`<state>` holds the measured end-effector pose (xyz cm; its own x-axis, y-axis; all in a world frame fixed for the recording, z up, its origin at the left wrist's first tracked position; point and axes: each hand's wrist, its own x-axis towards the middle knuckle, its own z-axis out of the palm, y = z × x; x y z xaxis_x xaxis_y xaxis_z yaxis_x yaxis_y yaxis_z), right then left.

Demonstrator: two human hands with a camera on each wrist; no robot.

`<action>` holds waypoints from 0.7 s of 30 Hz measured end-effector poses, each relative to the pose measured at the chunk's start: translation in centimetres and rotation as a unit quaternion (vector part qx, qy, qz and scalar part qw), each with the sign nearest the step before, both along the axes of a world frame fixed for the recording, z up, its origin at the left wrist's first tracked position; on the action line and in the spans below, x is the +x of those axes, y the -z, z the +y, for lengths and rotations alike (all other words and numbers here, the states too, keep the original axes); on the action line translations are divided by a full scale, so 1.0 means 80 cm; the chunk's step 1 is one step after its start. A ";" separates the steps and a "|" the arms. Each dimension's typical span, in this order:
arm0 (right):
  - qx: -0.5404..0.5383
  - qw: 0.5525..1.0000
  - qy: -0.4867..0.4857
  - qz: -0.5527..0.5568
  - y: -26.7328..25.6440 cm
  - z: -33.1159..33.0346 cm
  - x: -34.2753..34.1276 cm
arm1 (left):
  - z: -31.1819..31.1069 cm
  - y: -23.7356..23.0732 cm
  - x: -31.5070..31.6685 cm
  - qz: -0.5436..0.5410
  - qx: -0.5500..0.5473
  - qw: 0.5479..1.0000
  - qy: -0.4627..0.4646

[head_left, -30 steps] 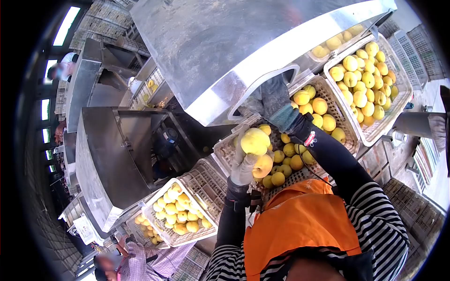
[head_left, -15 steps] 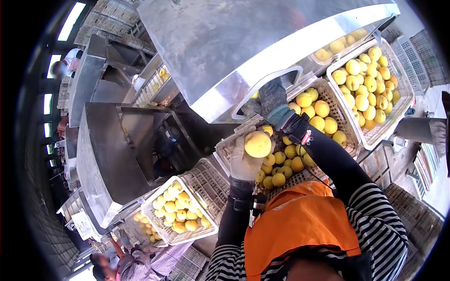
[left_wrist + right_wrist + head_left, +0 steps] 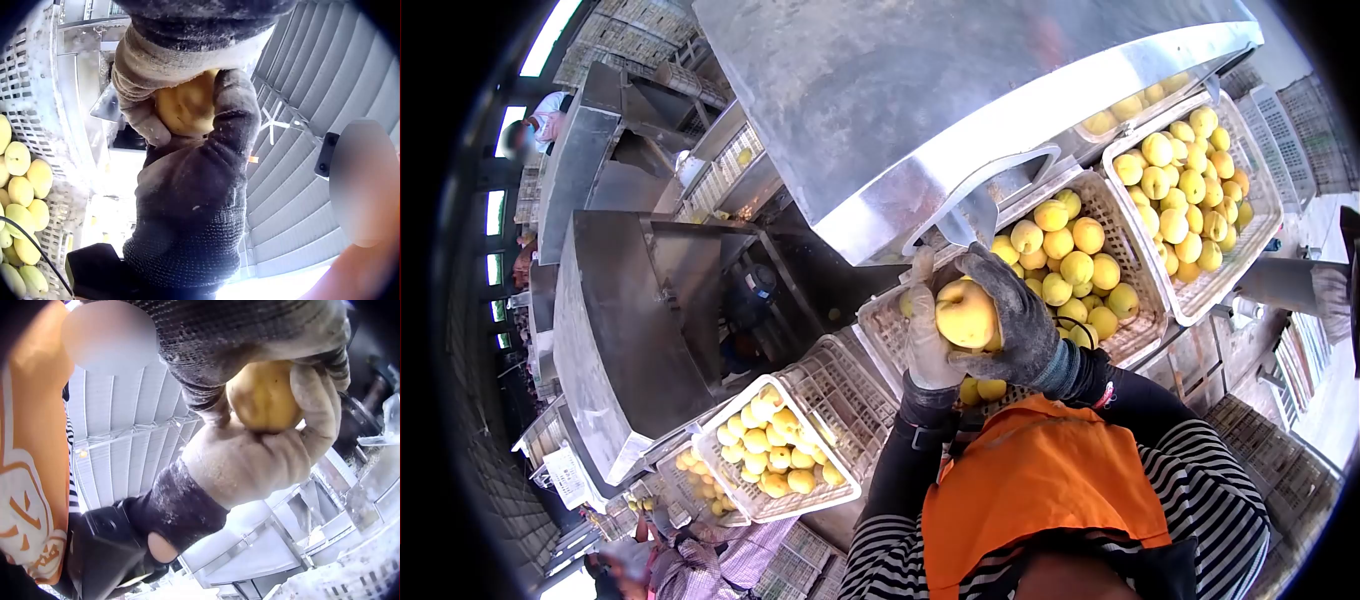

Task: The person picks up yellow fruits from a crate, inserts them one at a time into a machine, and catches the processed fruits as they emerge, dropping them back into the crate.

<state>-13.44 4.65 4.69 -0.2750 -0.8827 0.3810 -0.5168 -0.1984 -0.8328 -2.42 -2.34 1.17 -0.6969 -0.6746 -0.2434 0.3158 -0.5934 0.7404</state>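
Both gloved hands grip one large yellow fruit (image 3: 966, 313) between them, above a crate at the metal chute's mouth. The left hand (image 3: 930, 338), in a pale glove, curls round its left side; the right hand (image 3: 1022, 325), in a dark grey glove, wraps its right side. In the left wrist view the fruit (image 3: 187, 106) shows between the pale left hand (image 3: 165, 65) above and the dark right hand (image 3: 194, 187) below. The right wrist view shows the fruit (image 3: 265, 397) with dark fingers over it and the pale left hand (image 3: 250, 456) under it.
A large metal housing (image 3: 920, 90) stands ahead, its chute (image 3: 972, 205) angled down towards the hands. Fruit-filled crates stand at the right (image 3: 1267, 190) and lower left (image 3: 784, 522). Other people are at the far left (image 3: 550, 120) and bottom left (image 3: 690, 562).
The right hand has come out of the chute opening and moved down onto the fruit. The left hand, holding the fruit, has shifted slightly right.
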 end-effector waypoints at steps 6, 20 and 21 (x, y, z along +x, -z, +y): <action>-0.019 0.981 0.131 0.141 0.023 -0.027 -0.021 | 0.008 0.027 0.008 -0.026 0.020 0.991 -0.128; 0.200 0.972 0.012 0.119 0.137 -0.020 -0.006 | -0.023 0.326 0.041 -0.700 -0.339 0.531 0.336; 0.294 0.935 -0.024 0.196 0.164 -0.029 -0.004 | -0.020 0.333 0.040 -0.694 -0.349 0.530 0.340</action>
